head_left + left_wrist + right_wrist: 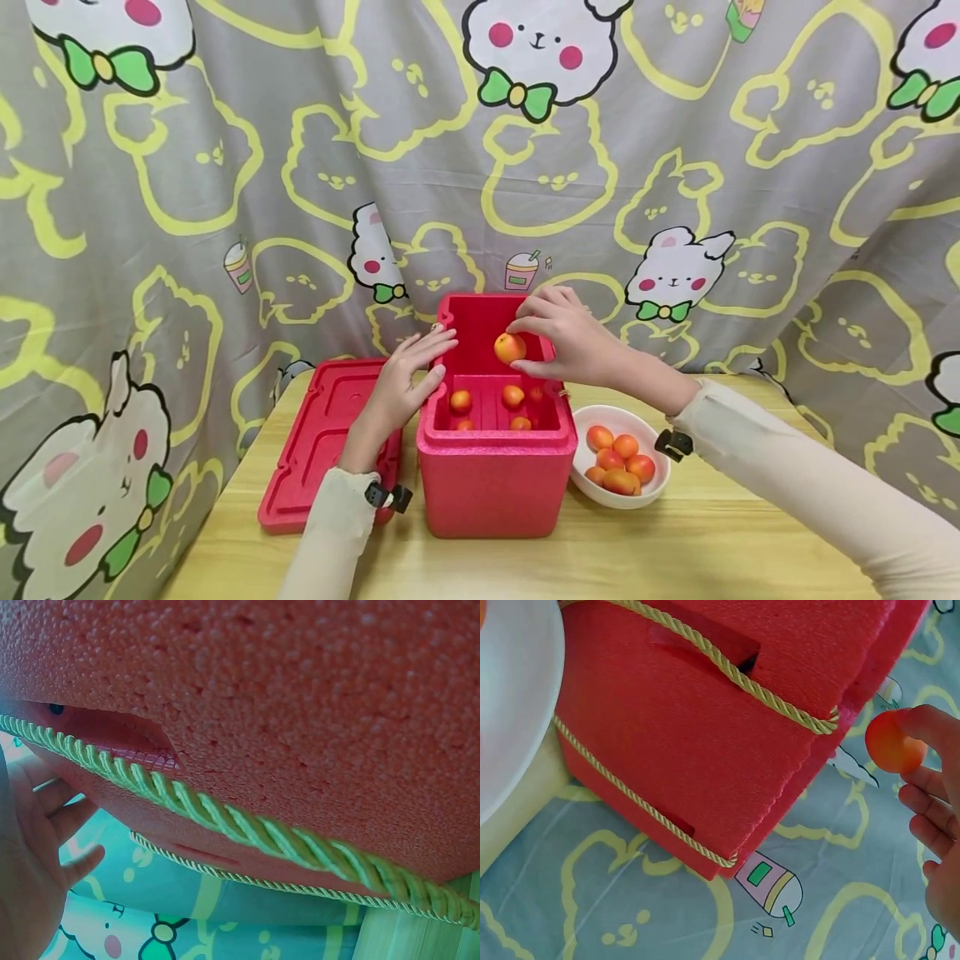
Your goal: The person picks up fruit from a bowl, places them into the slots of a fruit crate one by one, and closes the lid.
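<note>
My right hand pinches an orange-red apricot between thumb and fingers, over the open red foam box. In the right wrist view the same apricot shows at the fingertips, above the box's rim. Several more apricots lie on the floor of the box, some partly hidden by its front wall. My left hand is at the box's left rim with fingers extended, holding nothing. The left wrist view shows this hand beside the box's side wall.
Right of the box, a white bowl holds several apricots. The red lid lies on the wooden table at the left, partly under my left arm. Twisted gold cords run along the box's sides. A patterned curtain hangs behind.
</note>
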Demonstrator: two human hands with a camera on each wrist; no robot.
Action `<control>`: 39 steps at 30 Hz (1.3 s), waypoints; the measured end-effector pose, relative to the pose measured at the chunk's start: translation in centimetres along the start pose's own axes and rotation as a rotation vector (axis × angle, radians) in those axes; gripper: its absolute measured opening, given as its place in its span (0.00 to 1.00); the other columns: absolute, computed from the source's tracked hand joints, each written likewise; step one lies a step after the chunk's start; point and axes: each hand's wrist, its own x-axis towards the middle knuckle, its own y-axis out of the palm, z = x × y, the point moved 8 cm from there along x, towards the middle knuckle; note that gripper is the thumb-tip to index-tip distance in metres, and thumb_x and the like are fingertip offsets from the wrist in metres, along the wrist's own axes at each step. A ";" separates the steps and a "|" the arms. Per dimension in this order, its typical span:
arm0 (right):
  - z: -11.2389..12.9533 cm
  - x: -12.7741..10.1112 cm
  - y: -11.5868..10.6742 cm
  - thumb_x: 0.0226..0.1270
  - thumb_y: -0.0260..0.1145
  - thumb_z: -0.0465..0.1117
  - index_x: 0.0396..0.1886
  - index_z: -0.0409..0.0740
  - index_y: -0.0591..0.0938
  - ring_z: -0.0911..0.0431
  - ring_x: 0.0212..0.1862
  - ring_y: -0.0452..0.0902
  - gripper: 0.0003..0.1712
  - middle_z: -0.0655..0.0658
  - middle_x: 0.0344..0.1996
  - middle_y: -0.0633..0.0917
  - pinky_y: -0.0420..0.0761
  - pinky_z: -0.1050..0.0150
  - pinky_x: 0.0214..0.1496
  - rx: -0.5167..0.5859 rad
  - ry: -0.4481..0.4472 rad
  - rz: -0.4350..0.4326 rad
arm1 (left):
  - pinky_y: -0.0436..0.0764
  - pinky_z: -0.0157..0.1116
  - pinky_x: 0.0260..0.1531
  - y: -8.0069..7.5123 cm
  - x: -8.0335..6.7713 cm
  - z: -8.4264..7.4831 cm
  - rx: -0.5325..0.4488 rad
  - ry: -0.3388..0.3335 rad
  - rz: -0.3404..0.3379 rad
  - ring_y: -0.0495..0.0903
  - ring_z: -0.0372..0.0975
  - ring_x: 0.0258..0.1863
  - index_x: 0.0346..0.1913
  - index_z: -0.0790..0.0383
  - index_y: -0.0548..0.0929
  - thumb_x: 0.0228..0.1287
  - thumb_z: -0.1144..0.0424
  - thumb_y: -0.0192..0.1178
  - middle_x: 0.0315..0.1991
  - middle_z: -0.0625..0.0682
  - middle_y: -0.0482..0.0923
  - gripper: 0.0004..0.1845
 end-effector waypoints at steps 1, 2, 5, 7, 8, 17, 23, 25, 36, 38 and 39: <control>0.1 0.1 0.1 0.48 0.83 0.48 0.42 0.43 0.89 0.51 0.51 0.74 0.23 0.46 0.42 0.85 0.72 0.47 0.58 0.003 -0.003 -0.001 | 0.59 0.60 0.76 0.0 0.0 0.0 -0.001 -0.002 0.000 0.67 0.48 0.76 0.68 0.60 0.78 0.69 0.57 0.58 0.71 0.53 0.74 0.26; 0.1 0.2 0.1 0.48 0.83 0.48 0.42 0.43 0.89 0.52 0.51 0.74 0.23 0.46 0.42 0.85 0.71 0.47 0.57 0.010 -0.002 -0.001 | 0.59 0.60 0.76 0.0 0.0 0.0 -0.001 -0.004 0.002 0.67 0.48 0.76 0.68 0.59 0.78 0.69 0.57 0.58 0.71 0.53 0.74 0.26; 0.1 0.4 0.4 0.48 0.83 0.48 0.42 0.43 0.89 0.52 0.50 0.74 0.23 0.46 0.42 0.85 0.71 0.49 0.56 0.035 0.006 0.012 | 0.59 0.60 0.76 0.0 -0.1 0.1 -0.003 -0.006 0.000 0.67 0.47 0.76 0.69 0.58 0.78 0.69 0.56 0.58 0.71 0.52 0.74 0.26; 0.1 0.5 0.7 0.47 0.84 0.48 0.43 0.44 0.89 0.53 0.50 0.74 0.23 0.46 0.42 0.86 0.72 0.49 0.56 0.049 0.015 0.029 | 0.59 0.60 0.76 0.0 -0.1 0.1 -0.003 -0.003 -0.002 0.67 0.47 0.76 0.69 0.57 0.78 0.69 0.56 0.58 0.71 0.52 0.74 0.26; 0.0 0.6 0.8 0.47 0.84 0.49 0.43 0.44 0.89 0.53 0.51 0.74 0.24 0.46 0.43 0.86 0.72 0.49 0.56 0.053 0.019 0.041 | 0.59 0.60 0.76 -0.1 -0.1 0.1 -0.003 -0.002 -0.003 0.67 0.47 0.76 0.68 0.58 0.78 0.69 0.56 0.58 0.71 0.52 0.74 0.26; 0.1 1.3 1.9 0.47 0.84 0.49 0.44 0.45 0.89 0.53 0.53 0.75 0.24 0.46 0.45 0.86 0.74 0.49 0.58 0.058 0.045 0.137 | 0.60 0.59 0.76 0.0 -0.1 0.2 0.001 -0.007 0.006 0.66 0.46 0.76 0.68 0.58 0.78 0.69 0.56 0.58 0.72 0.52 0.74 0.26; 0.4 1.7 2.2 0.48 0.83 0.49 0.45 0.46 0.89 0.54 0.52 0.75 0.24 0.47 0.44 0.86 0.74 0.51 0.57 0.081 0.060 0.166 | 0.59 0.59 0.76 0.1 0.0 0.3 0.000 -0.013 0.004 0.66 0.46 0.77 0.68 0.59 0.79 0.69 0.56 0.57 0.71 0.52 0.74 0.26; 0.5 1.8 2.3 0.49 0.83 0.49 0.45 0.46 0.89 0.54 0.52 0.75 0.23 0.47 0.44 0.86 0.74 0.51 0.57 0.074 0.058 0.172 | 0.59 0.59 0.76 0.1 -0.1 0.3 0.000 -0.015 0.007 0.66 0.46 0.77 0.68 0.59 0.78 0.70 0.56 0.57 0.72 0.52 0.74 0.26; 1.0 2.0 3.8 0.49 0.82 0.50 0.45 0.48 0.89 0.55 0.50 0.75 0.23 0.48 0.42 0.85 0.73 0.53 0.56 0.042 0.035 0.264 | 0.60 0.61 0.75 0.1 -0.1 0.2 0.002 -0.009 0.003 0.66 0.47 0.76 0.68 0.59 0.78 0.70 0.56 0.57 0.72 0.52 0.74 0.25; 1.1 2.0 4.0 0.49 0.82 0.50 0.45 0.48 0.89 0.55 0.50 0.75 0.23 0.48 0.42 0.85 0.74 0.53 0.56 0.037 0.031 0.274 | 0.60 0.61 0.75 0.1 -0.1 0.2 0.004 -0.006 0.000 0.67 0.47 0.76 0.69 0.58 0.78 0.70 0.55 0.57 0.72 0.52 0.74 0.26; 1.2 2.0 4.1 0.50 0.82 0.50 0.45 0.48 0.89 0.55 0.50 0.75 0.23 0.48 0.42 0.85 0.74 0.52 0.56 0.034 0.025 0.276 | 0.60 0.62 0.75 0.0 -0.2 0.3 0.005 -0.005 -0.002 0.67 0.47 0.76 0.69 0.58 0.78 0.70 0.55 0.57 0.72 0.52 0.74 0.26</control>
